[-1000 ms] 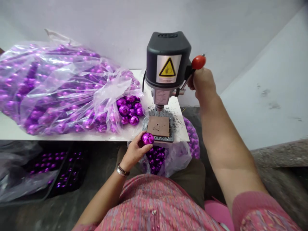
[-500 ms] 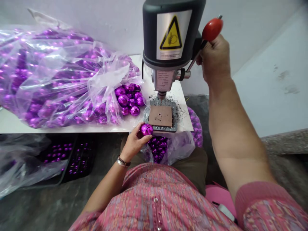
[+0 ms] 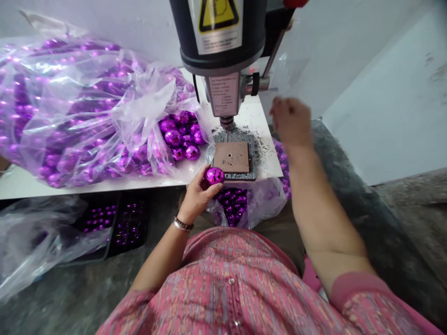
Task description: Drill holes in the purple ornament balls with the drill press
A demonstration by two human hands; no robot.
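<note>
At the front edge of a white table (image 3: 70, 186), a person sits facing a small drill press (image 3: 223, 42). Its dark head fills the top of the view, with a yellow warning label on the front. Below the head, a thin bit (image 3: 227, 135) points down at a brown square block (image 3: 232, 157) with a small hole in it. Dark grit lies scattered around the block.

Held in the left hand (image 3: 199, 195) is one shiny purple faceted ball (image 3: 214, 175), gripped between thumb and fingers just beside the block's near left corner, not yet on it. The right hand (image 3: 291, 122) hangs blurred in the air to the right of the drill, below the red lever knob (image 3: 295, 3) and apart from it. It looks loosely curled and holds nothing that can be made out.

To the left, a large clear bag (image 3: 80, 111) spills more purple balls (image 3: 179, 137) onto the table near the block. A second bag (image 3: 244, 207) of balls sits in the person's lap below the table edge. Dark trays (image 3: 115, 223) of balls lie on the floor to the left.

By the look of things, the step in hand is loading a ball for drilling. The next move seems to call for seating the ball squarely under the bit, holding it steady, with fingers well clear of the bit.
</note>
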